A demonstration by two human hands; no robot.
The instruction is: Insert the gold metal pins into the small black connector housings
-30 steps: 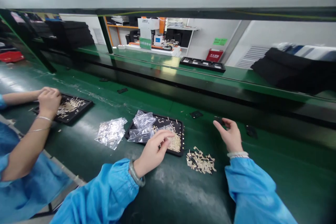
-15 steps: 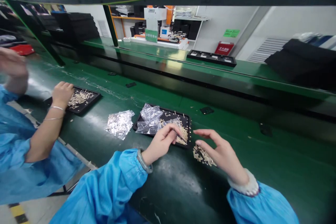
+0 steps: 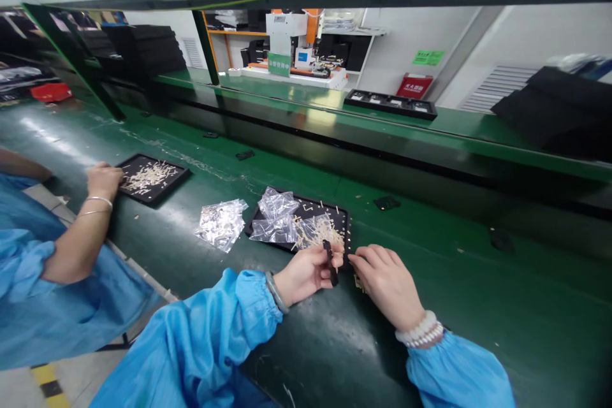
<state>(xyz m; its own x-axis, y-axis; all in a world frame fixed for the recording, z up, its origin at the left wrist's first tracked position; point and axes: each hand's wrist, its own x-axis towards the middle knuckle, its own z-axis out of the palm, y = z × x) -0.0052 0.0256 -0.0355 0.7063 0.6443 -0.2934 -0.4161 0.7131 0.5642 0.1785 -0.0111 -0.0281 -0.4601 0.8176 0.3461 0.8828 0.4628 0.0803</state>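
My left hand (image 3: 308,274) grips a small black bar-shaped part (image 3: 331,262), held tilted at the near edge of a black tray (image 3: 347,229). In that tray lie clear plastic bags (image 3: 275,229) and many small beige pieces (image 3: 325,229). My right hand (image 3: 387,284) is just right of the tray with thumb and fingertips pressed together; whatever is between them is too small to make out. It partly covers a small pile of beige pieces (image 3: 359,283) on the green table (image 3: 478,331).
A shiny bag of parts (image 3: 221,223) lies left of the tray. At far left a person's hand (image 3: 104,180) touches another tray of beige pieces (image 3: 155,196). Flat black parts (image 3: 386,203) lie along the back. A raised shelf holds a long black tray (image 3: 389,105).
My left hand has turned, showing the black part in it. My right hand has moved left and down over the pile, its fingers closing. The other person's raised hand has dropped.
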